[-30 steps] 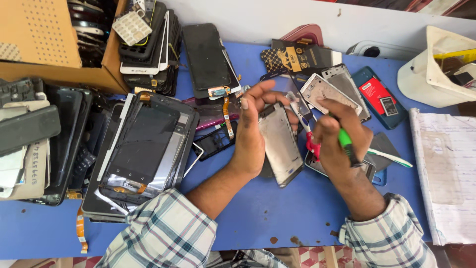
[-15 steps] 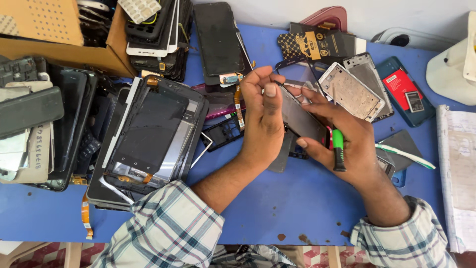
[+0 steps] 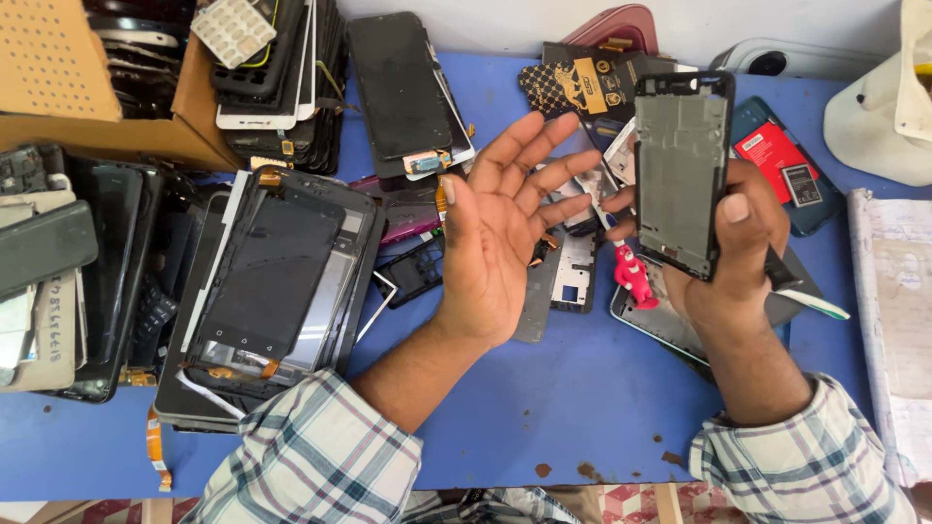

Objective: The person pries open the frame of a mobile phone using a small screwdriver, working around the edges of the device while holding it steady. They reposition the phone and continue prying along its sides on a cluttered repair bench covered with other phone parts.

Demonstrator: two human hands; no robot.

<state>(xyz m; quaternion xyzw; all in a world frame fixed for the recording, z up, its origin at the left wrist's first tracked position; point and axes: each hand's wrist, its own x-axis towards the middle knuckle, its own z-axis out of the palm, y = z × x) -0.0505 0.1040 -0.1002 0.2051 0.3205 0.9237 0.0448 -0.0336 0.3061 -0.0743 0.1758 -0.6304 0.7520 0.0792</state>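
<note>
Gripping a bare phone frame (image 3: 682,175) upright right of the frame's centre, the right hand (image 3: 730,254) has its thumb on the near edge and its fingers wrapped behind, so the metal inner face stands turned toward the camera, seemingly for a look. A red-handled tool (image 3: 634,276) juts from the same hand's lower left, apparently tucked there to stay ready. The left hand (image 3: 500,233) hovers at centre, palm up, fingers spread, holding nothing. Below them the blue table (image 3: 544,408) is strewn with parts: a stack of dark screen assemblies (image 3: 267,291) at left, a cardboard box (image 3: 87,107) of housings at upper left, and a teal phone back with a red battery (image 3: 782,160) at right.
</note>
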